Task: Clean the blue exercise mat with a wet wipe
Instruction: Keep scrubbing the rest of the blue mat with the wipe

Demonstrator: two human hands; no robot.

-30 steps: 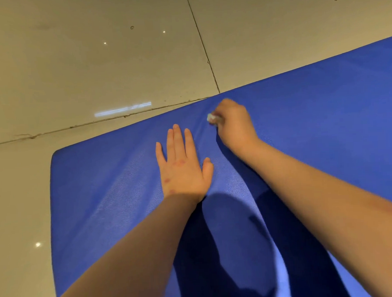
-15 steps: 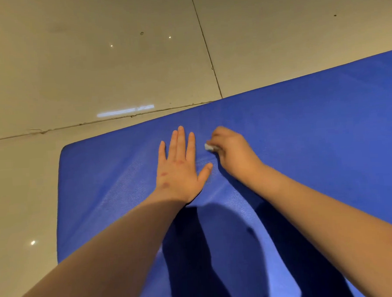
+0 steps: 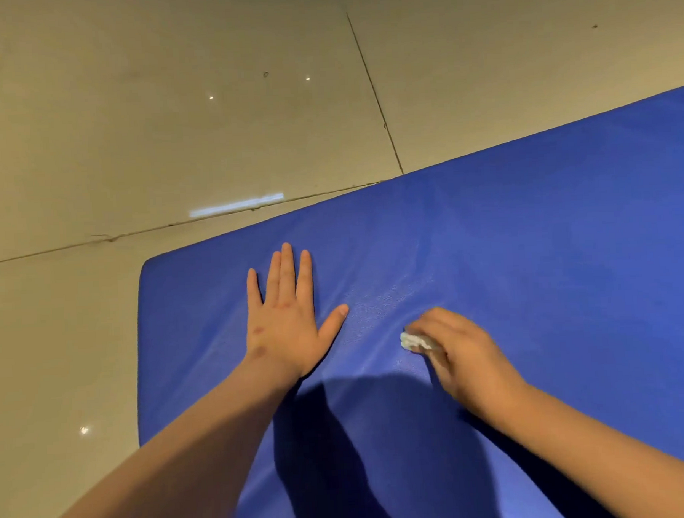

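While the right hand [image 3: 462,357] curls its fingers round a small bunched white wet wipe [image 3: 411,340] and presses it to the flat blue foam exercise mat [image 3: 550,256], the step in hand looks to be a wiping stroke across the mat. To do it well, I judge the pressure should be even and the strokes should overlap so no strip is skipped. The wad could also be opened out, since bunched so small it covers little at each pass.

The left hand [image 3: 286,325] lies palm down on the mat near the centre of the frame, fingers straight, thumb spread, holding nothing. It seems to pin the mat against creeping on the glossy beige tiled floor [image 3: 166,109]. The two hands are apart, the right one lower and further right, knuckles up. Both forearms reach in from the bottom edge. The mat fills the lower right, its rounded corner at centre left.
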